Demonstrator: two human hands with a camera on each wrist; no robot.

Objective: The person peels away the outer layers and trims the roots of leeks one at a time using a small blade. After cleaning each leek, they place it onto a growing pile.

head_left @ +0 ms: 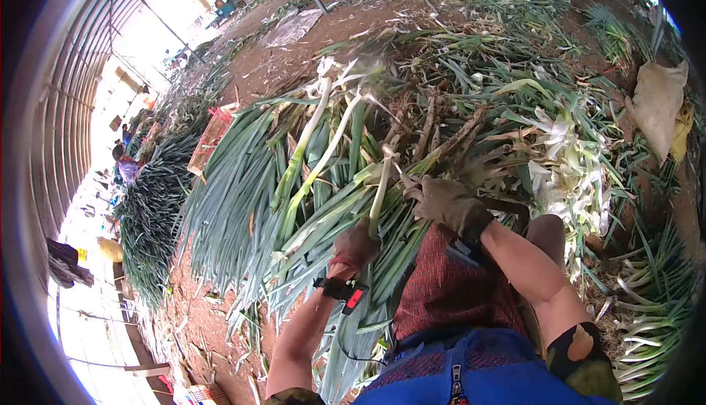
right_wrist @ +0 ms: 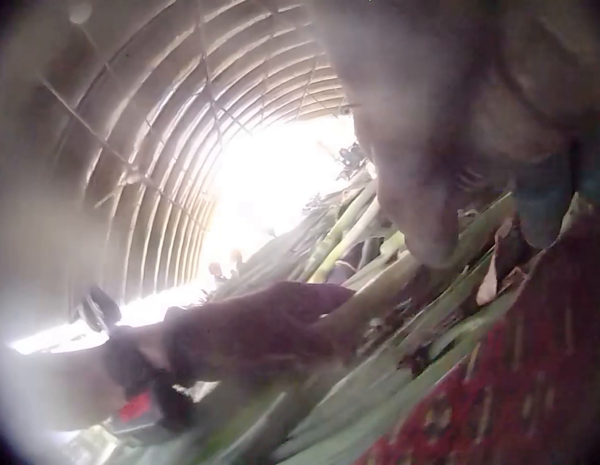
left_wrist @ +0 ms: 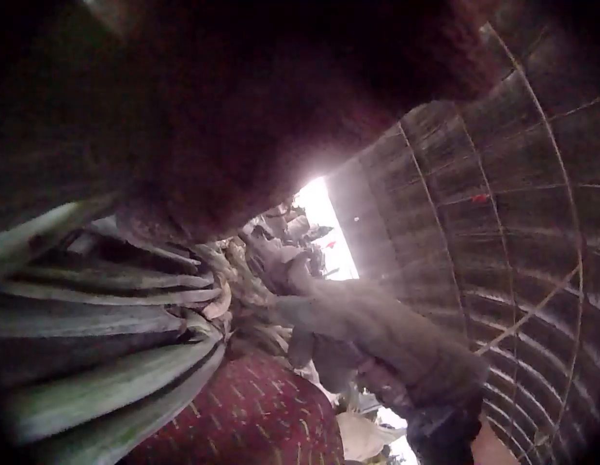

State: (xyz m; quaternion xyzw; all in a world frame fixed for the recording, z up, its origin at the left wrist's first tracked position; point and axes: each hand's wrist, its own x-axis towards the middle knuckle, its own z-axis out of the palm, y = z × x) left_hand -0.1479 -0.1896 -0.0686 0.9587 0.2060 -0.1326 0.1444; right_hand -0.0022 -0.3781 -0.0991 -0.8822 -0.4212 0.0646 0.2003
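My left hand (head_left: 357, 247), in a dark red glove, grips a leek (head_left: 380, 192) low on its pale stalk; the stalk rises from my fist. My right hand (head_left: 445, 203), in a grey-brown glove, holds the same leek at its upper end, fingers curled around it. In the right wrist view the left hand (right_wrist: 252, 334) is wrapped around the leek stalk (right_wrist: 378, 295), with the right glove (right_wrist: 455, 126) blurred close to the lens. The left wrist view shows the right hand (left_wrist: 358, 329) beyond green leaves (left_wrist: 96, 387); the left glove fills the dark top.
A big pile of leeks (head_left: 243, 184) lies before my knees. Pale peelings (head_left: 573, 162) are heaped at the right, near a sack (head_left: 658, 100). A red patterned cloth (head_left: 448, 287) covers my lap. A red crate (head_left: 209, 137) and another person (head_left: 126, 164) are at the left.
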